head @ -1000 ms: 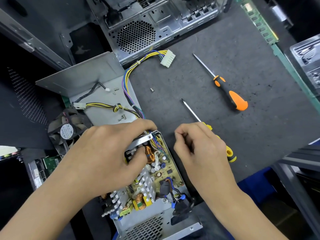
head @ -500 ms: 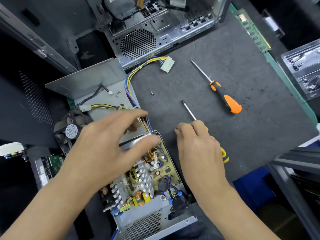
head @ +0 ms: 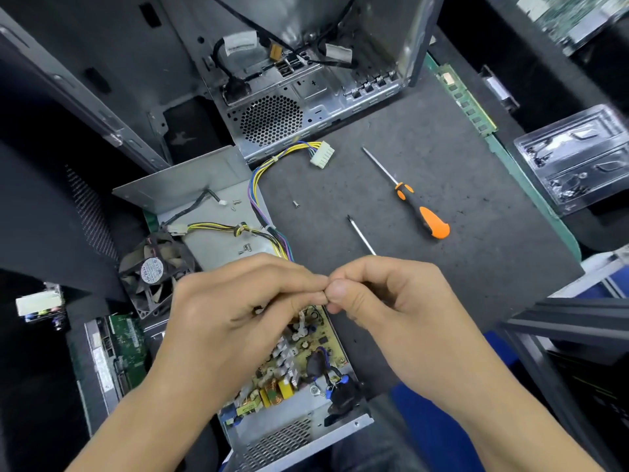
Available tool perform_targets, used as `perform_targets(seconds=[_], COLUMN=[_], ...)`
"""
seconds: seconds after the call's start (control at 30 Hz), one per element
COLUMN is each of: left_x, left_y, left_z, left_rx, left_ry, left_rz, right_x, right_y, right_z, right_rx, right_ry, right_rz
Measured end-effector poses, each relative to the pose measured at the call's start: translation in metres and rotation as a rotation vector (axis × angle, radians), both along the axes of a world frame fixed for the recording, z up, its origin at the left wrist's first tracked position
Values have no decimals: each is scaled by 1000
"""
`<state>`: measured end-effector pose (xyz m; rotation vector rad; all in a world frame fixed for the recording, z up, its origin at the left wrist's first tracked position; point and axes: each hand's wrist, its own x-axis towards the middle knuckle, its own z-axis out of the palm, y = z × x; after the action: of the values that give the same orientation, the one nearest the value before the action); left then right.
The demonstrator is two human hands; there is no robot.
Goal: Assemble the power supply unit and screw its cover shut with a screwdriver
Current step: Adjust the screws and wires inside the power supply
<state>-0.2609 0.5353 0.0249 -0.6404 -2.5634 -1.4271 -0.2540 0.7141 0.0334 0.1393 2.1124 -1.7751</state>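
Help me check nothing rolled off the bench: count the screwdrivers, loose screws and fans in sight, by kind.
Screwdrivers: 2
Loose screws: 5, with 1 on the mat and 4 on the metal cover
Fans: 1
Total: 8
Anything pinched between the fingers is hidden.

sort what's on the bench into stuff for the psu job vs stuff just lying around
For the job: open power supply unit, its cover, loose screw, orange screwdriver, second screwdriver, left hand, right hand.

Lying about: computer case, small fan, plastic tray.
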Motion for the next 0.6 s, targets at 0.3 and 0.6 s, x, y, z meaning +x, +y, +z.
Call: perform_targets(seconds=[0.3, 0.6], left_x=[12, 6], left_y=[-7, -27], left_z=[-10, -14], left_rx=[494, 763], left_ry=[-469, -564], left_rz=[211, 282], right_x=[17, 20], right_y=[29, 38], right_z=[-55, -70], right_rx=[1010, 485], right_ry=[399, 469], right_rz=[-88, -159])
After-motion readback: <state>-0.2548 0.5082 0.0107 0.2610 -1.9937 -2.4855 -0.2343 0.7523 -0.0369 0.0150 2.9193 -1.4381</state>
